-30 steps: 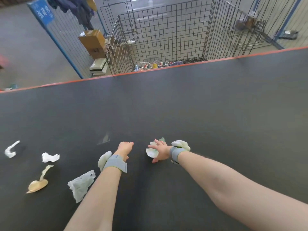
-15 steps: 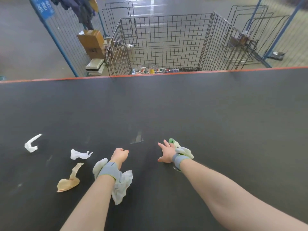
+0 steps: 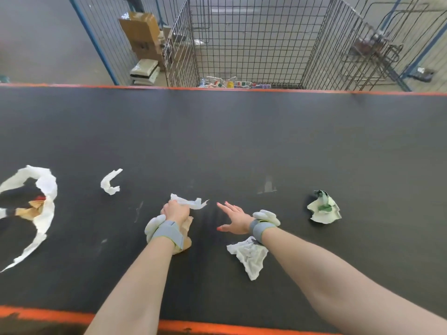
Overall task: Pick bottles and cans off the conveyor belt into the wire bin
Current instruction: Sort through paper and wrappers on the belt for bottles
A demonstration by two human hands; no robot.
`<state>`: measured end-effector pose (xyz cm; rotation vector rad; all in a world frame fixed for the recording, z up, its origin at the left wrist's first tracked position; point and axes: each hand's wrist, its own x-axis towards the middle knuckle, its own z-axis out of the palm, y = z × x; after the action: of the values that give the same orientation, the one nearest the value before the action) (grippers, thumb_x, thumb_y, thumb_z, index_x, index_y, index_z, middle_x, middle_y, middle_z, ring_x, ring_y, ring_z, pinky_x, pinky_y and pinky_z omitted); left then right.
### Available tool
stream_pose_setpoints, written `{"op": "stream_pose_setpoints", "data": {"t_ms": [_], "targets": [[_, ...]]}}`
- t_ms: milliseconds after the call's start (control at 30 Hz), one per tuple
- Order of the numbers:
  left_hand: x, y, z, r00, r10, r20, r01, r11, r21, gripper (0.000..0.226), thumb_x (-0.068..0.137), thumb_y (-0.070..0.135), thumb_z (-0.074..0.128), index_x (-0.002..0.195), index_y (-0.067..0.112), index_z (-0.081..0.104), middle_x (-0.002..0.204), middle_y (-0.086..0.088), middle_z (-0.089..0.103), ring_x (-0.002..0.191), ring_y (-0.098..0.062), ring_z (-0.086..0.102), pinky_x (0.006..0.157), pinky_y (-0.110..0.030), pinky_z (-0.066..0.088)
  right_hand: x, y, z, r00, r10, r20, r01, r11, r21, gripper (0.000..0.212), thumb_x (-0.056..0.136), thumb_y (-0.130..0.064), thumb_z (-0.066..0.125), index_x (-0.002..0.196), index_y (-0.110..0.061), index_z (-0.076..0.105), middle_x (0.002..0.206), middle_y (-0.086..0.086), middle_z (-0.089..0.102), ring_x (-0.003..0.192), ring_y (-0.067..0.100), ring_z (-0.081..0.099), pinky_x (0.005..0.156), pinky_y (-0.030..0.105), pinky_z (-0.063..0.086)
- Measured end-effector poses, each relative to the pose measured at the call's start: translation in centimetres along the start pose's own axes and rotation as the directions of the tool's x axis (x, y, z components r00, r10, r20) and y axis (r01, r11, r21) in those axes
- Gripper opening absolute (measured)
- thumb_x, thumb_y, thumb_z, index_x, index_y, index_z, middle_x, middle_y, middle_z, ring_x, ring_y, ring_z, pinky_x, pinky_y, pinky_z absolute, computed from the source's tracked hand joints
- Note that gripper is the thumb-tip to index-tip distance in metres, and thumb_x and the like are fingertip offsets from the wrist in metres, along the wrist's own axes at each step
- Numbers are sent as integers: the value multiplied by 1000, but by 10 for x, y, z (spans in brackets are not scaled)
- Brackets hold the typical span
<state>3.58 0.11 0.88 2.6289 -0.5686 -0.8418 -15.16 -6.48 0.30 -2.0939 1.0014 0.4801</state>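
The wire bin [image 3: 254, 39] stands beyond the far orange edge of the black conveyor belt [image 3: 242, 141]. Several bottles and cans [image 3: 229, 83] lie on its floor. My left hand [image 3: 175, 211] rests on the belt with its fingers curled into a fist. A white paper scrap [image 3: 189, 203] lies against its knuckles. My right hand [image 3: 233, 218] hovers low over the belt with fingers spread and holds nothing. Only paper and wrapper scraps show on the belt. Both wrists wear grey straps.
A crumpled green-and-white wrapper [image 3: 324, 209] lies right of my right hand, a white tissue [image 3: 251, 257] under my right wrist, brown paper [image 3: 186, 229] under my left wrist. A white curl [image 3: 110, 182] and a large torn sheet [image 3: 44, 189] lie left. Cardboard boxes [image 3: 140, 32] stand beside the bin.
The scraps have travelled rightward along the belt. The green-and-white wrapper that was at my right hand now lies apart to its right. My right fingers have spread. A large torn sheet has entered at left.
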Motion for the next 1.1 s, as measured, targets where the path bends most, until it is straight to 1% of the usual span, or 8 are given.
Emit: {"op": "stream_pose_setpoints", "data": {"t_ms": [233,367,467,567,667,767,900,1100], "targets": [[4,-1,-4,996,-45,-77,41,997,-59,68,91,26,56,148,8,23,158,-14,1,146,-30,2,120,-42,9,16,-2,8,990,-87,-112,69,986,-153,83,92,-46,56,153,-38,0,161,-12,-11,150,14,-3,120,49,13],[14,-2,-14,993,-85,-76,84,996,-11,76,89,24,56,151,9,14,159,-12,-7,147,-31,-4,119,-45,5,19,3,-1,962,-133,-239,94,982,-166,81,93,-47,52,152,-40,-3,161,-14,-11,150,12,-3,121,47,9],[19,-3,-20,994,-93,-63,94,996,3,77,91,26,55,152,11,10,159,-11,-12,147,-31,-9,119,-46,3,23,4,-9,972,-152,-180,107,965,-239,72,95,-52,44,153,-40,4,161,-13,-9,150,11,-5,121,47,2],[21,-6,-27,991,-112,-70,114,993,19,80,92,28,54,153,13,4,159,-9,-17,147,-30,-15,119,-46,0,31,5,-10,995,-14,-96,-14,955,-295,64,97,-58,34,153,-37,11,162,-9,-1,150,15,1,119,52,4],[23,-12,-32,984,-156,-88,162,985,65,88,91,34,52,153,16,-7,157,-6,-26,145,-32,-19,119,-49,-1,31,9,-11,931,280,-235,-331,917,-221,62,97,-56,30,151,-26,24,154,2,28,141,22,27,109,50,21],[27,-16,-38,980,-173,-102,185,975,125,90,89,39,49,153,18,-11,156,-7,-28,145,-36,-18,116,-57,2,27,8,-18,835,430,-344,-489,866,-105,62,100,-50,26,153,-17,21,160,6,14,147,24,15,116,52,11],[28,-11,-37,982,-178,-64,185,975,123,83,92,39,45,153,21,-8,156,-8,-27,145,-35,-18,115,-59,1,37,-8,-22,905,222,-364,-288,947,-139,64,99,-52,31,154,-28,9,163,-1,-5,150,25,0,118,52,4],[30,-6,-28,999,-41,3,39,979,199,68,91,13,38,153,21,12,158,-5,-22,144,-29,-25,117,-57,1,43,-39,-6,973,-215,-85,192,956,-222,80,92,-57,48,153,-40,0,161,-11,-12,150,15,-8,119,49,0]]}}
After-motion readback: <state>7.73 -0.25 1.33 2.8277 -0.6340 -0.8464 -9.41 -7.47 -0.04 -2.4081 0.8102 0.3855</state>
